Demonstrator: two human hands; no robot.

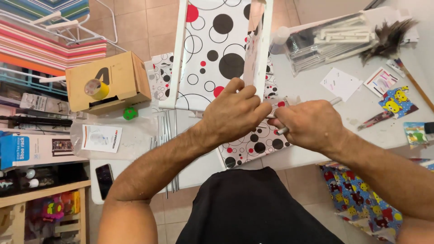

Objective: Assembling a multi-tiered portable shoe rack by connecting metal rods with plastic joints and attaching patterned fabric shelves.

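At the centre of the white desk lies a white-framed panel covered in white fabric printed with black and red circles and dots — it stretches away from the person, and a second piece of the same fabric lies beneath the hands. The left hand is closed, fingers curled and pinched on the frame's lower right corner, where a clear plastic strip runs up its edge. The right hand is closed in a grip around a thin metal rod, which pokes out on both sides of the fist — just beside the left hand. More metal rods lie to the left, near a cardboard box with a roll of yellow tape.
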